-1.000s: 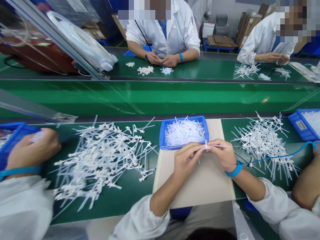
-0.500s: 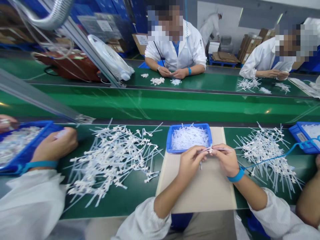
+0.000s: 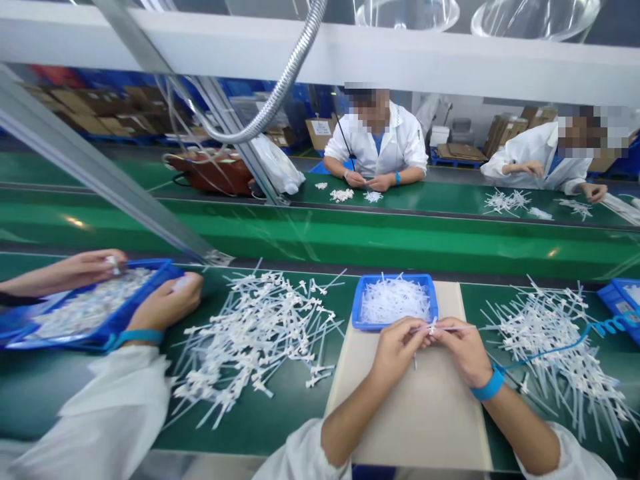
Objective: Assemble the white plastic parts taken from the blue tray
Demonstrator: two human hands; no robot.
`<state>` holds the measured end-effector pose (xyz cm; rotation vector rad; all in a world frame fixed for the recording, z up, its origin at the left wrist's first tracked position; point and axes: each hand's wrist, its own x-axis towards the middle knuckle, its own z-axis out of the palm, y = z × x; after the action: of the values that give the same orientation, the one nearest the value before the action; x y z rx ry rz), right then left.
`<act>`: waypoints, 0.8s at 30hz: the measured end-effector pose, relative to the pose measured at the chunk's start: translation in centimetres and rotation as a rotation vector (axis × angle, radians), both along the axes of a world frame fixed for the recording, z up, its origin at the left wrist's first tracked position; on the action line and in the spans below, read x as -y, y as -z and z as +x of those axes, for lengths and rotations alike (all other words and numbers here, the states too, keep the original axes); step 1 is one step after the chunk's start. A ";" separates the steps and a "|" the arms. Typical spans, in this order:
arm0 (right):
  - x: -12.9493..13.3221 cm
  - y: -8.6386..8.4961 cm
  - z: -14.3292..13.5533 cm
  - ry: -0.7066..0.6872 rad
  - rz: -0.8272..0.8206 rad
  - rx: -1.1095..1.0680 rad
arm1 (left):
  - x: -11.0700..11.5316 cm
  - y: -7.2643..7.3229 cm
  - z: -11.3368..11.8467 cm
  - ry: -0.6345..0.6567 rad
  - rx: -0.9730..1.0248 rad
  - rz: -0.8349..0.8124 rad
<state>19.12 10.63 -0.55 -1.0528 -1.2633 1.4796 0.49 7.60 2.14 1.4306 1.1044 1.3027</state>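
My left hand (image 3: 397,350) and my right hand (image 3: 465,353) meet over a beige board (image 3: 420,407), fingertips pinched on one small white part with thin tubes (image 3: 433,329). A tube sticks out to the right past my right fingers, and another points down. Just behind my hands is a blue tray (image 3: 357,303) full of short clear-white pieces (image 3: 395,299). A blue band with a coiled cord circles my right wrist. Left of the board lies a big pile of white parts with tubes (image 3: 255,340); a similar pile (image 3: 555,347) lies to the right.
At the left, another person's hands (image 3: 167,303) work at a blue bin (image 3: 170,270) of small parts. A second blue tray (image 3: 615,303) stands at the right edge. Two people sit across the green barrier (image 3: 320,237); a metal post (image 3: 115,173) slants down at left.
The view has tilted up and shifted left, so the scene sits lower and further right. My hands keep the part pinched. The person across at right has spread their hands apart.
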 end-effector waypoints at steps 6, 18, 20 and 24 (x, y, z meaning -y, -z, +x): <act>0.0 0.6 0.0 -0.025 0.038 0.009 | -0.1 0.3 0.0 -0.003 0.076 -0.033; -0.1 0.0 -0.1 0.001 0.057 0.057 | -0.2 0.6 0.5 0.007 0.220 -0.134; -0.1 0.3 0.0 0.009 0.058 0.049 | -0.3 0.8 0.6 0.020 0.292 -0.179; -0.1 0.4 0.5 0.032 0.083 0.136 | -0.5 1.1 0.9 0.022 0.390 -0.246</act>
<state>19.63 10.75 -0.97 -1.1283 -1.3846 1.3383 1.36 8.12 1.04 0.9551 0.9436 1.3100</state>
